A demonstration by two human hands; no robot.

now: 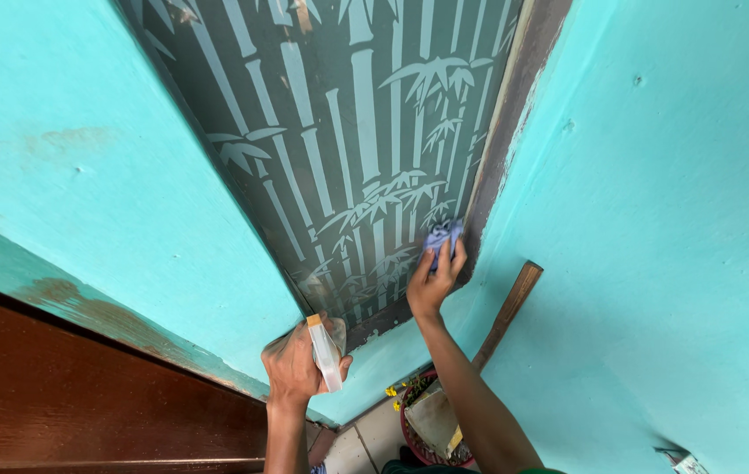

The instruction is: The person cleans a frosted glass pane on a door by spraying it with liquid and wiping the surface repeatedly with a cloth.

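Low on the glass (348,158), right by the frame (501,149), my cloth (443,235) sits pressed flat. Best w/ firm short strokes, working into the edge so no streaks stay. Right hand (434,281) clenched on the cloth, fingers bunching it vs the pane. Left hand (295,364) wrapped round a spray bottle (326,355), held off the glass, near the turquoise wall (85,175).

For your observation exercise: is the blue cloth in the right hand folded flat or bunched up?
Bunched up: the blue cloth shows crumpled folds under the right hand's fingers, pressed against the bamboo-patterned glass.
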